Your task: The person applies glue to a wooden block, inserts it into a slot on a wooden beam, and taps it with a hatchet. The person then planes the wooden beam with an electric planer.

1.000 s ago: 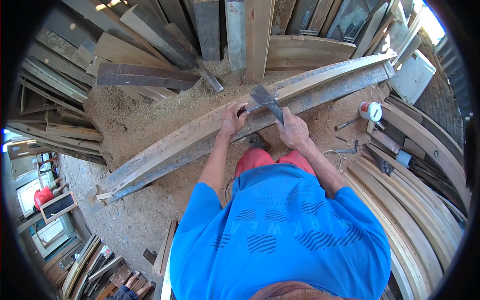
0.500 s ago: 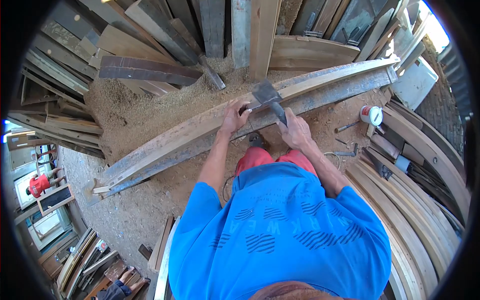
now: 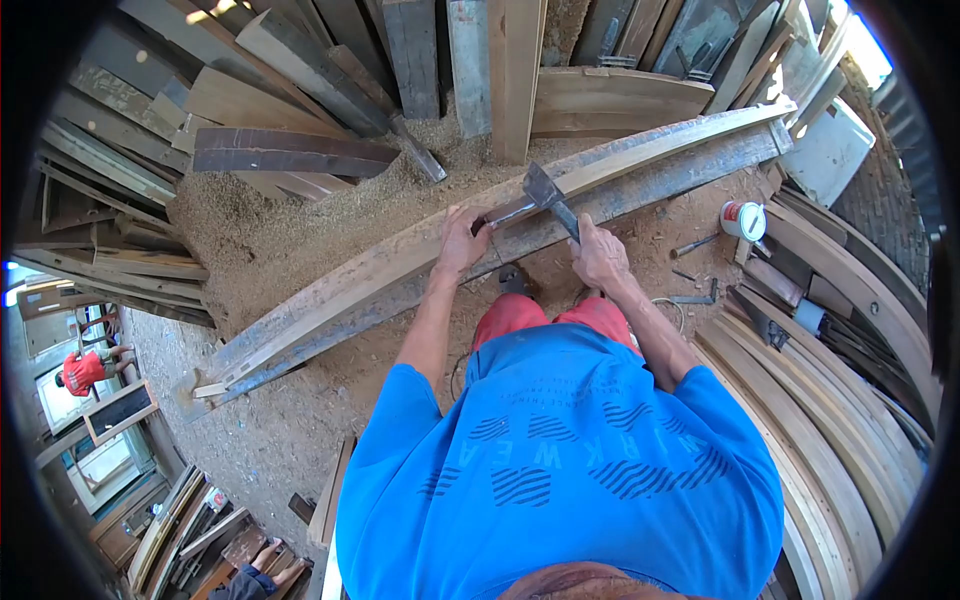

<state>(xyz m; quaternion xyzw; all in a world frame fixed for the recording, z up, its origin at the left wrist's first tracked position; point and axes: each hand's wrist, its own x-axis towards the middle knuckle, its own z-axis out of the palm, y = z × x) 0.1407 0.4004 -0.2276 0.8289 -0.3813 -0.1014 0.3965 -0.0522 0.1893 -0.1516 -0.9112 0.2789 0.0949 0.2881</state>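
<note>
A long, slightly curved wooden beam [image 3: 380,265] lies diagonally across the view on a worn plank [image 3: 640,205]. My left hand [image 3: 463,243] rests at the beam's near edge, its fingers closed round a chisel [image 3: 512,211] with a shiny metal part pointing right. In my right hand [image 3: 601,256] is the handle of a hammer [image 3: 543,187]. The hammer's dark metal head is over the beam, close to the chisel's right end; whether they touch I cannot tell. The chisel's other end is partly hidden by my left fingers.
Sawdust [image 3: 270,235] is heaped behind the beam, with boards [image 3: 415,60] leaning beyond it. A white paint can [image 3: 743,220] stands at right, near stacked curved timbers [image 3: 800,430]. A person in a red top [image 3: 83,373] is at far left; another person's legs [image 3: 265,575] show lower left.
The hammer head has tilted and shifted slightly right, and my right hand has moved a little right. More of the chisel now shows. My left hand stays nearly in place.
</note>
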